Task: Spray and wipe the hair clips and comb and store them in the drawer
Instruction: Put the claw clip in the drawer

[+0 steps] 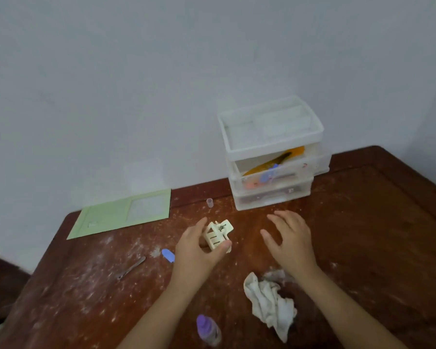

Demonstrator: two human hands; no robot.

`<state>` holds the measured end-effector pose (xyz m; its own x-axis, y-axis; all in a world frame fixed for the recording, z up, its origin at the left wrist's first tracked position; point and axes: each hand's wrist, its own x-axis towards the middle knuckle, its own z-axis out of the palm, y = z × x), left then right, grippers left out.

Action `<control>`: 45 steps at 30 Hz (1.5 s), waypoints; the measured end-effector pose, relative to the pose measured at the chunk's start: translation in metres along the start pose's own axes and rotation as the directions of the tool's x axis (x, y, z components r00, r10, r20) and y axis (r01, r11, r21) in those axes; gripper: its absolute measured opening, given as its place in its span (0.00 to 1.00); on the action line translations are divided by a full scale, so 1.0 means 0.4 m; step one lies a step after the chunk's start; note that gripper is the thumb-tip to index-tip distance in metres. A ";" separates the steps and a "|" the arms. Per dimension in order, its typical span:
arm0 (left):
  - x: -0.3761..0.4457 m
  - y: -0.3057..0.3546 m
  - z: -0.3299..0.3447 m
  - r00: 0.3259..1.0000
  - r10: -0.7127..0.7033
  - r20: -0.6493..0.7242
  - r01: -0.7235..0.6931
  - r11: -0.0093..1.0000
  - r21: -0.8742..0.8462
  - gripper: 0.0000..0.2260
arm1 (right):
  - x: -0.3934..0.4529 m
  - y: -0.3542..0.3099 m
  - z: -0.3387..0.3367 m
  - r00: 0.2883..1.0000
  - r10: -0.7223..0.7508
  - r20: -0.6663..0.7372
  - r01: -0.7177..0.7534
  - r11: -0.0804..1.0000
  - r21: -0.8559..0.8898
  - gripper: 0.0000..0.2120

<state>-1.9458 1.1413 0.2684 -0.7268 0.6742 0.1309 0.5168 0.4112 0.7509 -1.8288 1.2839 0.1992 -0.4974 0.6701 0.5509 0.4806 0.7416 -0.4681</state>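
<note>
**Claw clip in hand, drawer open ahead: where this could slip**

The left hand (199, 250) has its thumb and fingers closed round a cream claw clip (218, 235), lifted just off the wooden table (363, 222). The right hand (291, 243) hovers beside it, fingers spread and holding nothing. Ahead of the right hand stands a clear plastic drawer unit (272, 152), its middle drawer (282, 170) pulled out, with an orange comb (275, 161) and some coloured clips already lying inside.

The grip looks light and sits on the clip's body, so a wet or slick clip could twist out on the way to the drawer. Squeezing its levers by mistake would spring it open. The drawer opening is narrow under the tier above, so a high approach may knock the clip against the unit.

Left of the holding hand, a blue clip (168, 255) and a thin metal clip (131, 268) remain on the table and could be overlooked. Nearer the person, the purple spray bottle (208, 329) lies by the left forearm and the crumpled white cloth (269, 303) by the right; a drawn-back arm might knock the bottle into a roll.
</note>
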 end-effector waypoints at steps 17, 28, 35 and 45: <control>0.354 0.284 0.167 0.942 0.155 0.299 -0.254 0.910 0.329 0.19 | 0.260 0.165 -0.026 0.973 -0.170 -0.155 0.138 0.971 -0.193 0.12; 0.367 0.320 0.276 0.943 0.087 0.322 -0.129 0.985 0.112 0.16 | 0.234 0.227 -0.068 0.936 -0.030 -0.351 -0.015 0.992 -0.125 0.18; 0.349 0.375 0.328 0.845 0.198 0.496 -0.299 0.945 0.131 0.18 | 0.239 0.258 -0.086 0.960 0.004 -0.279 -0.033 0.995 -0.099 0.19; 0.275 0.173 0.148 0.832 0.495 0.252 -0.554 0.716 0.424 0.15 | 0.239 0.216 -0.058 0.912 -0.270 -0.308 0.173 0.935 -0.309 0.13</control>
<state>-1.9634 1.2802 0.2965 -0.2350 0.9188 0.3173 0.9648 0.1809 0.1908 -1.8178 1.4113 0.2275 -0.3612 0.4009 0.8419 0.5870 0.7993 -0.1288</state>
